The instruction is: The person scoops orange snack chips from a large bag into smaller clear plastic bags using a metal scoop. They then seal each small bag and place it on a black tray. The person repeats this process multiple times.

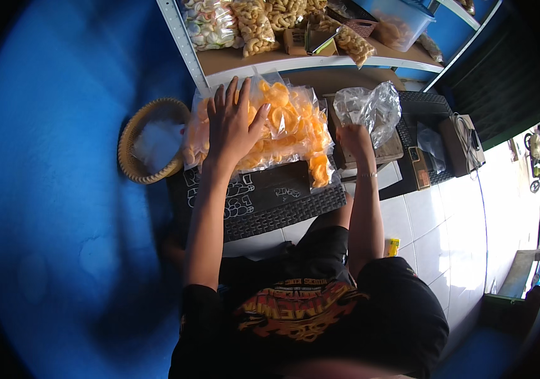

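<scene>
A pile of clear plastic bags of orange crackers (281, 121) lies on a black woven-edged table (284, 211). My left hand (234, 125) rests with fingers spread on the left part of the pile. To the right of the pile, my right hand (356, 139) is closed at the lower edge of a crumpled clear plastic bag (374, 111), above a small wooden stool (388, 149). The bag stands up and out from the fist. My right fingertips are hidden from view.
A woven basket (125, 142) with white plastic stands left by the blue wall. Behind is a metal-edged shelf (355, 60) with bagged snacks (255, 28) and a plastic tub (400, 31). A cardboard box (457, 149) with a coiled cable sits at right.
</scene>
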A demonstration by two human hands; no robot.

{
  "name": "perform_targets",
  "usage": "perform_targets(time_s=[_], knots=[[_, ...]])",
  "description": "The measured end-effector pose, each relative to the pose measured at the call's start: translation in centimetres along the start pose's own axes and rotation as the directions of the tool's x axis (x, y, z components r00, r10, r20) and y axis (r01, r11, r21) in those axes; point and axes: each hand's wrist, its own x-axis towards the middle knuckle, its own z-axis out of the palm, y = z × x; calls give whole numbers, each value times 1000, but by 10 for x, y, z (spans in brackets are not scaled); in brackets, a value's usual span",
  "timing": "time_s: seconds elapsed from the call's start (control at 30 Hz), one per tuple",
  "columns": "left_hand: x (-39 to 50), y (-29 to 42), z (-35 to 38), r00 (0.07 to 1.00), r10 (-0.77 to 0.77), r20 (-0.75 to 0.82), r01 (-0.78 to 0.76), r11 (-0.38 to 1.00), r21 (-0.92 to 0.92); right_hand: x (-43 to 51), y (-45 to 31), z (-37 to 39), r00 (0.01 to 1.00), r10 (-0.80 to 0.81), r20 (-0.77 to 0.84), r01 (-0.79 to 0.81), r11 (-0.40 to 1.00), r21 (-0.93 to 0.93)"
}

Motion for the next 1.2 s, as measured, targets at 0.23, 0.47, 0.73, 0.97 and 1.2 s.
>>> perform_targets(time_s=[0.23,0.47,0.73,0.97,1.2], knots=[[13,24,33,975,61,213,-91,987,130,-57,71,90,990,70,-120,-63,996,65],[19,20,41,907,-49,419,-10,990,139,-62,76,87,996,88,-7,-85,978,190],[21,23,36,935,-26,353,-33,986,161,-101,90,61,995,25,94,-45,974,223],[30,-20,1,995,-98,0,95,966,-240,-133,102,17,993,33,114,-59,971,233],[2,-69,-40,876,-481,-42,411,789,-457,-125,62,-29,1000,-26,0,24,923,384]])
